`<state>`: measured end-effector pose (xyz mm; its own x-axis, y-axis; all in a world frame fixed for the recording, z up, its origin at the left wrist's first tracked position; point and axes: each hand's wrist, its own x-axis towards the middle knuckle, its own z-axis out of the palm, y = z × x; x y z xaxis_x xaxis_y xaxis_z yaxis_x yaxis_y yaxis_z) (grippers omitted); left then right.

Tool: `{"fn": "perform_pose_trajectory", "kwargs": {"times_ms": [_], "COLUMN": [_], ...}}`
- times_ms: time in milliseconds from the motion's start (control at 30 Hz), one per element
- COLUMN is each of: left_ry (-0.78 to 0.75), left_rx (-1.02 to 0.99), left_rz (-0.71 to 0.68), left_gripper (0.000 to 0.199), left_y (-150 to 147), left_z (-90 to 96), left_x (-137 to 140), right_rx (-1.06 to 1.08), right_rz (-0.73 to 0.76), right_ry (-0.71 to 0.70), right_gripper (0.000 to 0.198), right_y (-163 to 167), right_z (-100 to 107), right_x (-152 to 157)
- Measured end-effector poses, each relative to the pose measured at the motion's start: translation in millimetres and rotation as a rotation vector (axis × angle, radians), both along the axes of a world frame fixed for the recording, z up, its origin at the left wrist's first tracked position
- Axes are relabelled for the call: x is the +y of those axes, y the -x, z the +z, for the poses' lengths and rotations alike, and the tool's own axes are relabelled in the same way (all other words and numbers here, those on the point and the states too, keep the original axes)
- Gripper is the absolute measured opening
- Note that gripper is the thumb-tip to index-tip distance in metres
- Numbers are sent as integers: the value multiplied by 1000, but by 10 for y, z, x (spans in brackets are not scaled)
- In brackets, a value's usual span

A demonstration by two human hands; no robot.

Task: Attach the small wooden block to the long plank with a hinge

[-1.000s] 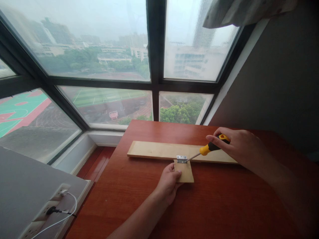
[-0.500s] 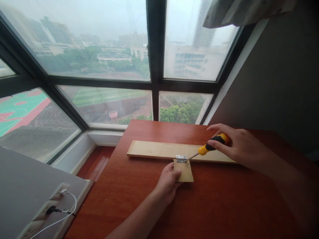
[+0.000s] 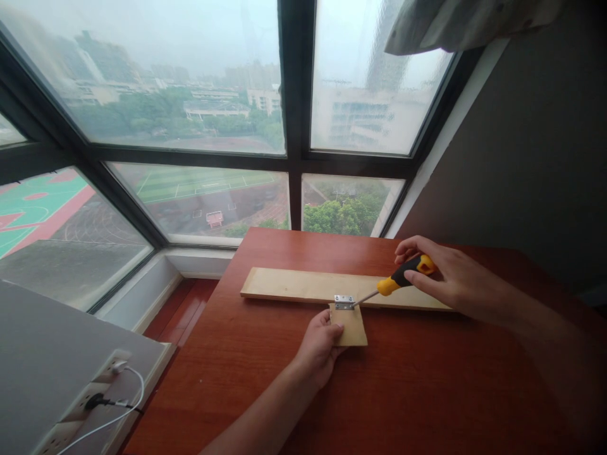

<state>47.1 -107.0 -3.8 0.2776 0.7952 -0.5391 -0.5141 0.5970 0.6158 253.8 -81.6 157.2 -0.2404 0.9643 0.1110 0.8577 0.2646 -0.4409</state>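
My left hand (image 3: 323, 341) is closed around the left side of a small wooden board (image 3: 351, 330), thumb on top. A silver metal hinge (image 3: 344, 302) lies at the board's far edge. My right hand (image 3: 439, 272) grips the handle of a yellow-and-black screwdriver (image 3: 401, 276), which slants down to the left. Its tip meets the hinge's right end; a screw there is too small to make out. Behind the hinge a long pale wooden plank (image 3: 294, 285) lies across the table, its right end partly hidden by my right hand.
Both boards are over a reddish-brown table (image 3: 237, 379). Windows with dark frames (image 3: 294, 126) rise beyond its far edge. At the lower left, a white cable (image 3: 140, 385) and a black plug (image 3: 95, 400) sit in wall sockets. A grey cloth (image 3: 450, 25) hangs at the upper right.
My right hand's fingers have shifted slightly on the screwdriver handle, and the handle has turned a little. The tip stays at the hinge; my left hand and the small board look still.
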Motion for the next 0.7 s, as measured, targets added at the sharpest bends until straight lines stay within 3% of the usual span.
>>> {"fn": "perform_pose_trajectory", "kwargs": {"times_ms": [433, 700], "left_ry": [-5, -2], "left_rx": [-16, -13], "left_rz": [4, 10], "left_gripper": [27, 28], "left_y": [5, 4], "left_z": [-18, -13], "left_x": [-14, -9], "right_rx": [-103, -205], "right_rz": [-206, -257], "right_ry": [-78, -113], "right_gripper": [39, 51], "right_y": [-48, -26], "right_z": [-99, -107], "right_x": [47, 39]}}
